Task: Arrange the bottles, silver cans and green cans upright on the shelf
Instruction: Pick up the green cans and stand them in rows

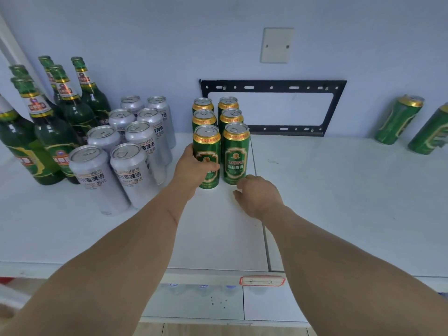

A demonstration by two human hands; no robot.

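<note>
1. A person's left hand (191, 166) grips the front-left green can (206, 156) at the centre of the frame, thumb and fingers wrapped around its lower body as it stands upright on the white shelf (339, 190).
2. The right hand (257, 195) hovers just right of centre, below the front-right green can (236, 154); its fingers are loosely curled and hold nothing, with the knuckles close to the can's base. Whether they touch it cannot be told.
3. Six green cans stand upright in two columns of three, running back toward the wall; the rearmost pair (215, 104) sits in front of a black metal wall bracket (274, 87).
4. Left of centre, eight silver cans (126, 146) stand upright in two tight columns, the nearest pair lowest in the frame.
5. In the upper left, green glass bottles (58, 112) with gold-banded neck labels stand upright in a cluster against the wall, just beside the silver cans.
6. At the right edge of the frame, two more green cans (397, 120) stand well apart from the main group, appearing tilted near the edge of the wide-angle view.
7. A blank white wall plate (277, 44) is fixed above the bracket, in the upper middle of the frame.
8. A red-edged label (261, 280) is stuck on the shelf's front lip, lower centre.
</note>
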